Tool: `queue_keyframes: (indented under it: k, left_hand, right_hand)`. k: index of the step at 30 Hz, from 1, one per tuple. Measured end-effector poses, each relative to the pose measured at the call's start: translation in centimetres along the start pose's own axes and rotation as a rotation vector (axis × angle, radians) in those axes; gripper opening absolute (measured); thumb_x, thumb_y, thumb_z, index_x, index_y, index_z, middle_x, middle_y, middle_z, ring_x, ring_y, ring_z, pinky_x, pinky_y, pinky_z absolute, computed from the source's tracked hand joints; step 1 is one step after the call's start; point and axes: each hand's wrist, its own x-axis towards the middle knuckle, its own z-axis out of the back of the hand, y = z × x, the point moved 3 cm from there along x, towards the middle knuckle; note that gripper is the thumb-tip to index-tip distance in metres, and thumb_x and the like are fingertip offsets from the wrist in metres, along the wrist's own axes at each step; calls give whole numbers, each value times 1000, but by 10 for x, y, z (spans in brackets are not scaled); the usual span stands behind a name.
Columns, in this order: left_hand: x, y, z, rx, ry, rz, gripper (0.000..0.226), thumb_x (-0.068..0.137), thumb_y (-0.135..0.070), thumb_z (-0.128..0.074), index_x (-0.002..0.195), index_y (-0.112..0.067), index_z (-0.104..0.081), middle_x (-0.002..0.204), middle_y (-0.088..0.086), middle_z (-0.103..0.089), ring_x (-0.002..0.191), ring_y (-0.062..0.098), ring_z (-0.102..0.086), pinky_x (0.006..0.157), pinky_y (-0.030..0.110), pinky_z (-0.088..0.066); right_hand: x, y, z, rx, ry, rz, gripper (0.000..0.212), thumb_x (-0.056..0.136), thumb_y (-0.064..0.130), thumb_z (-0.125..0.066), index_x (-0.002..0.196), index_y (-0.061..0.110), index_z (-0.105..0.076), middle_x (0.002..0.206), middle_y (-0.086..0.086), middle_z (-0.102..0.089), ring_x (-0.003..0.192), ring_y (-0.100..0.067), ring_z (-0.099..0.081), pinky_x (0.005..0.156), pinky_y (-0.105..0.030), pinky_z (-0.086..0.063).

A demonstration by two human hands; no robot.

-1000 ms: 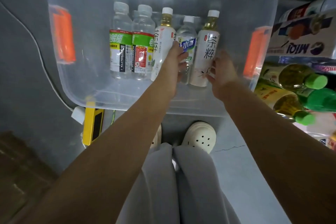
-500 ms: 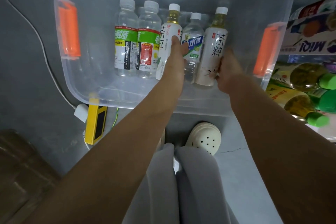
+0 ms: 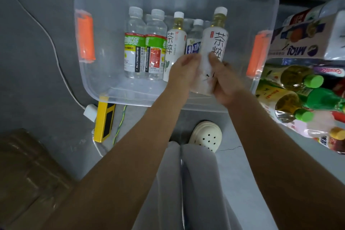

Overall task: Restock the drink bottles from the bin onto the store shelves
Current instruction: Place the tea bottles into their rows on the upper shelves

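A clear plastic bin (image 3: 104,24) with orange handles sits on the floor in front of me. Lying in a row inside are two clear bottles with green labels (image 3: 134,46), a white tea bottle (image 3: 174,43) and a blue-labelled bottle (image 3: 194,45). A second white tea bottle (image 3: 216,41) is raised above the row at its right end. My right hand (image 3: 226,82) grips its lower part from the right. My left hand (image 3: 183,73) holds its left side. Its base is hidden between my hands.
Store shelves at the right hold green-capped tea bottles (image 3: 296,78) and a printed carton (image 3: 308,43). On the grey floor lie a yellow device (image 3: 104,121), a white cable (image 3: 56,58) and a cardboard box (image 3: 28,173). My shoe (image 3: 205,136) is just below the bin.
My right hand has lifted the right-hand white tea bottle out of the row and toward me. My left hand has left the neighbouring bottles and come onto it.
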Motion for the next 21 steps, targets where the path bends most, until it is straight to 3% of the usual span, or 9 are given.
queue_keyframes:
  k: [3,5,10,13,16,19,21]
  left_hand:
    - [-56,-22,12,-12,8,-117,23,94,-14,-62,116,-16,-63,111,-1,-65,91,9,-64,73,19,-55]
    - [-100,-43,19,-13,36,-144,24,92,-11,-64,115,-17,-63,106,-7,-64,83,3,-63,62,12,-51]
    - [-226,-108,38,9,159,-176,34,94,-9,-60,126,-17,-56,124,-4,-60,93,9,-63,66,14,-50]
    - [-319,-151,47,-34,216,-206,38,97,-6,-52,132,-20,-54,128,-3,-61,100,9,-64,80,21,-51]
    - [-415,-195,52,-44,257,-300,34,97,-3,-48,121,-23,-61,115,-7,-70,103,11,-66,86,28,-51]
    - [-503,-234,56,-57,275,-380,32,97,0,-47,107,-26,-63,92,-16,-74,87,3,-68,76,22,-53]
    - [-554,-253,56,-83,292,-425,26,97,-4,-50,110,-23,-63,92,-14,-74,84,3,-69,71,21,-53]
  right_hand:
    - [-67,16,-17,149,86,-3,48,101,36,-47,140,7,-48,133,-18,-61,123,-33,-59,100,-50,-50]
    - [-119,33,-25,224,126,2,45,103,34,-42,140,9,-48,135,-16,-60,124,-31,-58,102,-50,-49]
    - [-253,89,-44,196,243,95,49,99,23,-50,144,5,-42,144,-27,-47,131,-44,-47,107,-60,-41]
    - [-339,128,-59,179,271,121,54,96,21,-56,144,3,-40,144,-28,-46,134,-47,-43,108,-61,-38]
    - [-432,168,-71,146,293,170,58,92,24,-62,143,3,-43,140,-25,-52,132,-42,-48,108,-59,-39]
    - [-515,203,-76,145,342,243,56,92,21,-61,142,1,-44,139,-27,-52,132,-45,-46,109,-61,-37]
    - [-560,224,-78,102,363,308,52,93,21,-60,139,2,-48,138,-26,-54,132,-46,-45,110,-61,-37]
